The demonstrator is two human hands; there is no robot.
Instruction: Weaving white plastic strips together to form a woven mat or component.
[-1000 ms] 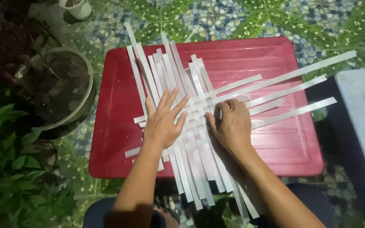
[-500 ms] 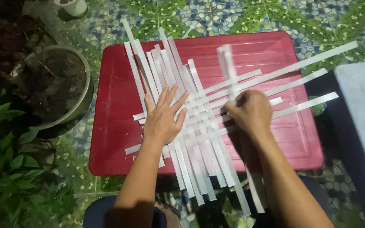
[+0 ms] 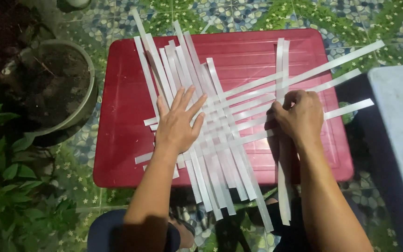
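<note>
Head view shows the left hand (image 3: 178, 123) spread flat, pinning the woven white strips (image 3: 220, 135) on the red tabletop (image 3: 122, 140). The right hand (image 3: 299, 116) pinches one upright strip (image 3: 281, 65) just right of the weave. Best kept parallel, snug against its neighbours, while the flat palm stops shifting.

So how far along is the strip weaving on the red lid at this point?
Early to middle. Done: a fan of white strips is crossed by several long strips on the red lid. In hand: the left hand lies flat on the crossings while the right hand grips one upright strip at the right edge. Left: the long free ends are unwoven and spread loosely.
</note>
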